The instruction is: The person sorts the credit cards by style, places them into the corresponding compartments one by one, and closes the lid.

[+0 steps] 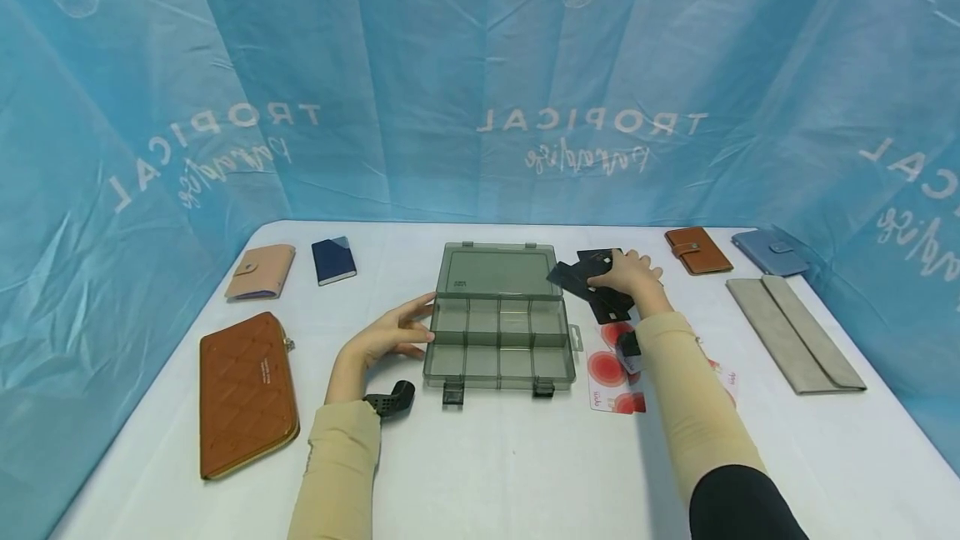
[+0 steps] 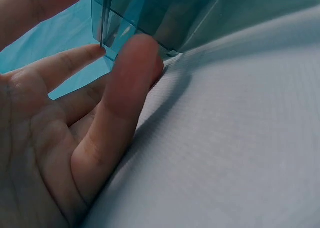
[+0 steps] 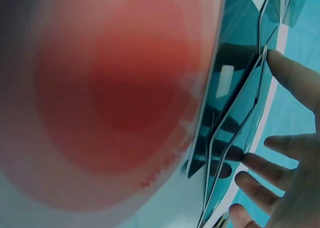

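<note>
A person in tan sleeves [image 1: 339, 457] works at a white-covered table [image 1: 510, 465], a brown quilted zip pouch [image 1: 247, 397] lying near the left edge. Red-and-white cards [image 1: 606, 368] lie partly beneath the right forearm. At centre, a translucent grey-green divided box [image 1: 498, 342] stands open, its lid [image 1: 495, 269] folded back on the far side and its dark latches toward the person. The left hand [image 1: 392, 330], fingers spread, touches the box's left side. Just right of the lid, the right hand [image 1: 632, 275] reaches over a loose fan of black cards [image 1: 576, 280], fingers apart, one fingertip at a card's edge. A grey flap pouch [image 1: 795, 336] lies at right. Farther back sit a beige wallet [image 1: 261, 271], a navy booklet [image 1: 333, 260], a brown strap wallet [image 1: 697, 251] and a blue wallet [image 1: 768, 252], before a blue drape [image 1: 420, 165] printed with mirrored "TROPICAL" lettering.
</note>
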A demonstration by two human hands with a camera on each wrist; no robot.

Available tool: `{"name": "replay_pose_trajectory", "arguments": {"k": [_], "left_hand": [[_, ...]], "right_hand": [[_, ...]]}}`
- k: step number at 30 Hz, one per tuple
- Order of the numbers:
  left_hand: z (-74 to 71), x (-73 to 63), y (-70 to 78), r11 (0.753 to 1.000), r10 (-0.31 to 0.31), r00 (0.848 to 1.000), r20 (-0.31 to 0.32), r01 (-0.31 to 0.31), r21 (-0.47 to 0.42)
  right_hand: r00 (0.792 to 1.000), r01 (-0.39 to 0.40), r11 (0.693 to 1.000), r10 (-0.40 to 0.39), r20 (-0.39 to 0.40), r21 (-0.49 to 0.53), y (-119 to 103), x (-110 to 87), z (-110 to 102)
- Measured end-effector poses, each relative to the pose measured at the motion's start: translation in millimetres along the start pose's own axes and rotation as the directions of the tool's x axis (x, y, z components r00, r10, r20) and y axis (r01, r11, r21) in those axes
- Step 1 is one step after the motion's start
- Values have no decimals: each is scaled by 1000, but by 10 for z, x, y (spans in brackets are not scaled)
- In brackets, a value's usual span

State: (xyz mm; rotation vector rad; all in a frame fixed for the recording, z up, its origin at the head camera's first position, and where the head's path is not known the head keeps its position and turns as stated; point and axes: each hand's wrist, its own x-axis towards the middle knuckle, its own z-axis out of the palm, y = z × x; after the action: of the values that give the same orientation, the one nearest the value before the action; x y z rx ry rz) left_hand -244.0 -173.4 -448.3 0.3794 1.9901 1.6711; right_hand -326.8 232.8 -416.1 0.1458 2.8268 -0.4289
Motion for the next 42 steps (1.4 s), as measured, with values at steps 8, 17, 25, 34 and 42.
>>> {"name": "replay_pose_trajectory", "arguments": {"k": [8,17,25,34,42], "left_hand": [[12,-9,-43,1000,2,1000,-1,-2,-4],[-1,-19,-70,1000,-2,1000,3,2,-11],[0,-33,-64,1000,-10,1000,1,10,-7],[-3,-15,-63,1000,-8,1000,0,8,5],[-12,23,-59,1000,0,1000,4,0,13]], "right_hand": [[1000,-14,999,14,-2,35,19,14,-10],[988,-29,977,60,-141,212,8,70,42],[985,39,937,22,-170,347,1,81,82],[974,196,824,-101,-203,532,31,21,33],[990,137,578,-54,-129,804,-32,-79,-50]]}}
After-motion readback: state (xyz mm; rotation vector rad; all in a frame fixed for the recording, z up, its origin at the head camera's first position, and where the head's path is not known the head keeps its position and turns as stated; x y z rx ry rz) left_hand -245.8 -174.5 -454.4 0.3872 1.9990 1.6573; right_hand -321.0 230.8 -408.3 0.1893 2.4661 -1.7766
